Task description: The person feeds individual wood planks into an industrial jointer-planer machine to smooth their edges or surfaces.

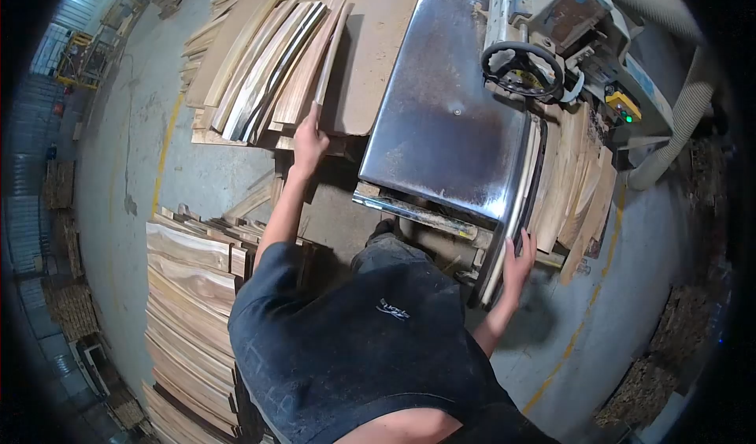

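Observation:
My left hand [309, 143] is closed around the near end of a narrow wooden slat [329, 58]. The slat stands on edge beside a row of curved boards [272, 70] on a brown worktop [378, 26]; one board has a dark edge. My right hand [518, 267] rests with fingers stretched out against a long curved strip [516, 208] with pale and dark layers. This strip lies along the right edge of a shiny metal machine table [441, 137]. Whether the right fingers grip it is hard to see.
A machine with a black handwheel [523, 70] stands over the metal table, with a ribbed hose [681, 121] at its right. More curved boards [579, 176] are stacked right of the table. A large stack of boards [189, 294] sits at my left.

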The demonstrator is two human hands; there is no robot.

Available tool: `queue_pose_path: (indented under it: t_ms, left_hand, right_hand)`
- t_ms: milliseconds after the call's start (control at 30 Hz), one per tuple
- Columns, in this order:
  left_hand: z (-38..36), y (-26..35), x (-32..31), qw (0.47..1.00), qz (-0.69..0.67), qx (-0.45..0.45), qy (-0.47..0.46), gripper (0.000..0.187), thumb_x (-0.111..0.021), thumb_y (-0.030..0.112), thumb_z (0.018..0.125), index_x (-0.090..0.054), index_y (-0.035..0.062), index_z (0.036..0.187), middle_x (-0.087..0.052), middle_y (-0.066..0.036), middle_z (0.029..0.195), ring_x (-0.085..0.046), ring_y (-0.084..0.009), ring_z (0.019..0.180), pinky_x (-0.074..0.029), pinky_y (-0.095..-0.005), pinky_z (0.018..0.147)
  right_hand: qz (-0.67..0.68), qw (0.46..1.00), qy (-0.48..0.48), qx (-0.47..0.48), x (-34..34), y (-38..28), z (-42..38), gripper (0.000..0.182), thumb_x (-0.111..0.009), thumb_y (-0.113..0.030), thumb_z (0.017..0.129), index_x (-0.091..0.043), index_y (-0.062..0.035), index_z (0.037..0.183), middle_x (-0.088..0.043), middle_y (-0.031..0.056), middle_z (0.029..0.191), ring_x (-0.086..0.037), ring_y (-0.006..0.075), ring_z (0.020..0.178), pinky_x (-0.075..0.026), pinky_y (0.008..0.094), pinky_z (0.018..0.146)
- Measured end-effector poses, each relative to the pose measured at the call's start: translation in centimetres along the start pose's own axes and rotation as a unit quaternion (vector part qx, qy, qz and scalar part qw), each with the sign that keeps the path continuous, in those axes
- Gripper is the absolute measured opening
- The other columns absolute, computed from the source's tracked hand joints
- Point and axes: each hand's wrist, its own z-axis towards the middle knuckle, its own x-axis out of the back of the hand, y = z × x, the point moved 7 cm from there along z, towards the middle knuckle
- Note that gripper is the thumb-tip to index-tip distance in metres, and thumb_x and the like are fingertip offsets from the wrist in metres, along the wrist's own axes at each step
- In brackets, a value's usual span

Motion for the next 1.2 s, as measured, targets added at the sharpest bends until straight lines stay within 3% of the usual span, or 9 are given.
queue_pose_path:
  t_ms: [100, 233, 367, 433, 600, 867, 967, 1067, 1200]
  left_hand:
    - [-0.4, 3.7, 0.4, 0.817, -0.502, 0.265, -0.100, 0.076, -0.071, 0.009, 0.084, -0.033, -0.0006, 0.149, -0.067, -0.014, 0.113, -0.066, -0.0195, 0.090, -0.055, -0.0301, 0.074]
    - [-5.3, 13.6, 0.1, 0.674, -0.662, 0.285, -0.161, 0.075, -0.071, 0.004, 0.086, -0.033, 0.0027, 0.150, -0.066, -0.013, 0.120, -0.065, -0.0185, 0.103, -0.054, -0.0299, 0.084]
    - [-14.9, 21.0, -4.7, 0.485, -0.782, 0.333, -0.206, 0.085, -0.063, -0.007, 0.087, -0.017, 0.0109, 0.157, -0.051, -0.014, 0.141, -0.055, -0.0222, 0.124, -0.048, -0.0345, 0.099]
    - [-18.1, 22.6, -5.1, 0.484, -0.769, 0.353, -0.224, 0.091, -0.060, -0.010, 0.087, -0.009, 0.0151, 0.158, -0.051, -0.014, 0.141, -0.055, -0.0224, 0.123, -0.048, -0.0341, 0.099]
    - [-22.0, 24.6, -6.2, 0.458, -0.757, 0.350, -0.307, 0.087, -0.056, -0.006, 0.091, -0.009, 0.0196, 0.159, -0.053, -0.014, 0.138, -0.056, -0.0207, 0.119, -0.047, -0.0311, 0.096]
    - [-22.6, 26.0, -6.4, 0.528, -0.683, 0.286, -0.416, 0.082, -0.053, -0.001, 0.095, -0.007, 0.0205, 0.158, -0.047, -0.018, 0.143, -0.052, -0.0283, 0.126, -0.045, -0.0424, 0.101]
    - [-23.0, 26.6, -8.2, 0.628, -0.633, 0.218, -0.395, 0.069, -0.053, 0.017, 0.100, -0.014, 0.0204, 0.157, -0.049, -0.015, 0.139, -0.053, -0.0273, 0.123, -0.045, -0.0414, 0.101]
    - [-23.2, 29.0, -7.4, 0.476, -0.722, 0.300, -0.402, 0.072, -0.037, 0.064, 0.098, -0.035, 0.0100, 0.146, -0.056, -0.013, 0.129, -0.054, -0.0251, 0.121, -0.045, -0.0390, 0.102]
    - [-25.1, 27.8, -10.3, 0.429, -0.692, 0.431, -0.390, 0.074, -0.030, 0.074, 0.094, -0.060, 0.0096, 0.116, -0.065, -0.009, 0.099, -0.065, -0.0210, 0.093, -0.055, -0.0338, 0.081]
  right_hand:
    - [0.083, 0.995, 0.007, 0.055, -0.6, -4.5, 0.1, 0.039, -0.067, -0.020, 0.092, -0.061, -0.0035, 0.126, -0.046, 0.0163, 0.145, -0.041, 0.0323, 0.136, -0.033, 0.0420, 0.112]
    - [0.224, 0.955, -0.188, -0.044, -5.8, -7.3, -1.0, 0.045, -0.060, -0.026, 0.098, -0.054, -0.0040, 0.136, -0.054, 0.0163, 0.137, -0.057, 0.0227, 0.120, -0.046, 0.0333, 0.097]
    - [0.429, 0.808, -0.362, -0.177, -10.9, -10.2, -5.9, 0.064, -0.044, -0.029, 0.105, -0.010, -0.0183, 0.158, -0.046, 0.0211, 0.143, -0.062, 0.0253, 0.114, -0.051, 0.0398, 0.098]
    - [0.529, 0.741, -0.376, -0.172, -12.2, -9.6, -8.4, 0.065, -0.042, -0.021, 0.105, -0.004, -0.0198, 0.158, -0.047, 0.0192, 0.144, -0.065, 0.0256, 0.110, -0.052, 0.0379, 0.095]
    - [0.366, 0.882, -0.295, 0.017, -9.0, -8.5, -11.6, 0.065, -0.047, -0.003, 0.100, -0.018, -0.0156, 0.157, -0.060, 0.0140, 0.130, -0.067, 0.0175, 0.101, -0.052, 0.0272, 0.082]
    - [0.419, 0.862, -0.270, -0.096, -9.2, -4.2, -13.7, 0.063, -0.051, -0.004, 0.099, -0.022, -0.0107, 0.155, -0.065, 0.0133, 0.120, -0.068, 0.0159, 0.098, -0.053, 0.0299, 0.082]
    - [0.218, 0.958, -0.109, 0.150, -6.2, -5.9, -13.8, 0.054, -0.061, -0.005, 0.094, -0.042, -0.0035, 0.145, -0.062, 0.0211, 0.125, -0.067, 0.0315, 0.105, -0.054, 0.0355, 0.086]
    - [0.205, 0.950, -0.143, 0.190, -4.6, -9.8, -14.2, 0.054, -0.067, -0.010, 0.089, -0.049, -0.0042, 0.139, -0.061, 0.0222, 0.126, -0.064, 0.0403, 0.106, -0.055, 0.0406, 0.087]
    - [0.201, 0.947, -0.123, 0.219, -4.8, -11.4, -14.3, 0.063, -0.073, -0.018, 0.085, -0.047, -0.0008, 0.140, -0.058, 0.0226, 0.130, -0.062, 0.0384, 0.111, -0.052, 0.0418, 0.095]
